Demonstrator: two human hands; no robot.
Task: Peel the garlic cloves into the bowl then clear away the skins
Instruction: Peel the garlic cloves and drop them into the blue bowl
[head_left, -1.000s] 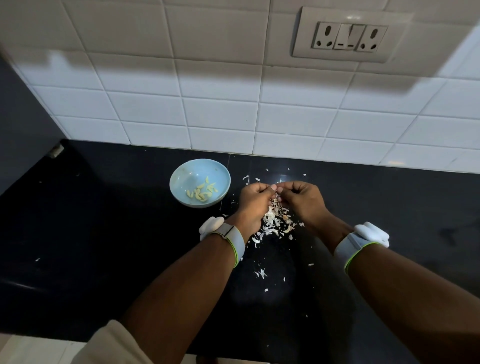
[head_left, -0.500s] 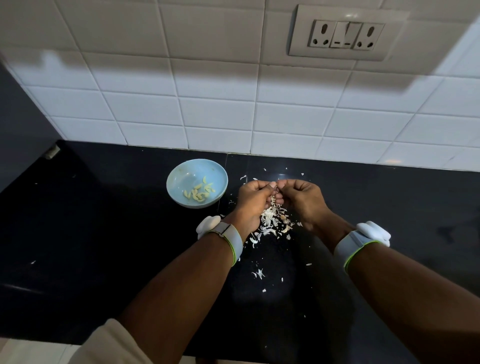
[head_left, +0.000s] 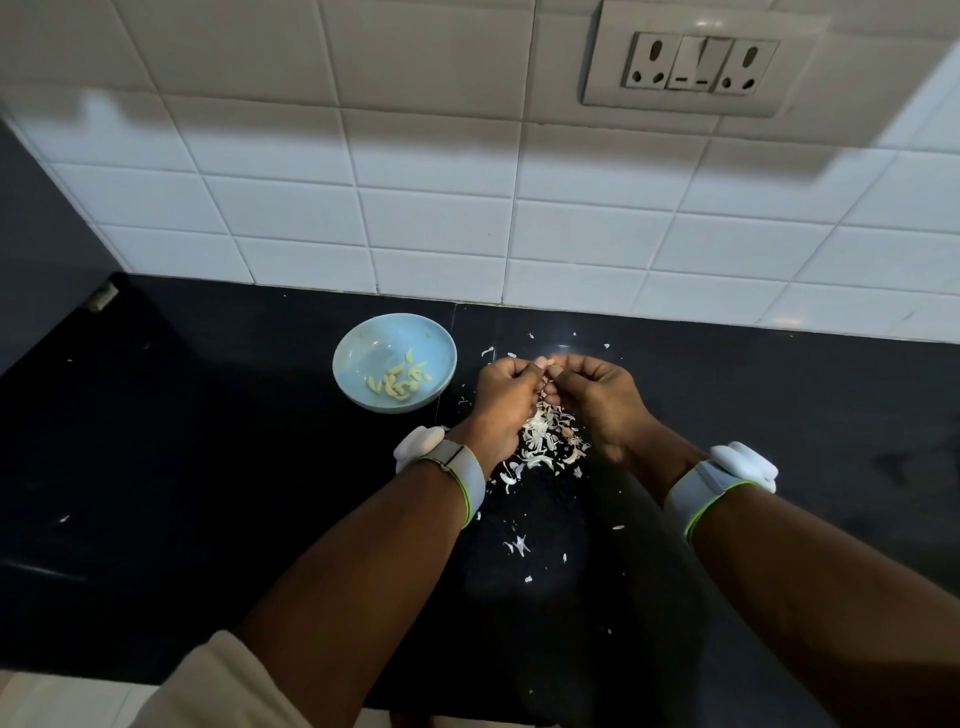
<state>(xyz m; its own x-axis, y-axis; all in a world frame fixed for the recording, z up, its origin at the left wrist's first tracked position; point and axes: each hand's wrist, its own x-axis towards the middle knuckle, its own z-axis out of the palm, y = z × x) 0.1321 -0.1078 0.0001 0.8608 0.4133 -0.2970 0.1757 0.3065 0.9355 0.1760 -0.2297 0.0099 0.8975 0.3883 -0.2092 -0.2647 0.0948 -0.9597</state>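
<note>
A pale blue bowl (head_left: 363, 343) sits on the black counter and holds several peeled garlic cloves (head_left: 399, 383). Just right of it, my left hand (head_left: 506, 402) and my right hand (head_left: 602, 400) meet fingertip to fingertip, both pinching one small garlic clove (head_left: 549, 362) above the counter. The clove is mostly hidden by my fingers. A heap of white garlic skins (head_left: 545, 447) lies under and between my hands, with loose flakes scattered toward me.
The black counter (head_left: 208, 467) runs to a white tiled wall (head_left: 441, 223) close behind the bowl. A socket panel (head_left: 698, 65) sits high on the wall. A dark cabinet side (head_left: 36, 249) stands at the left. Both wrists wear white bands.
Both hands stay together over the skin heap, fingers working at the clove. The view has shifted slightly; the bowl and heap have not moved.
</note>
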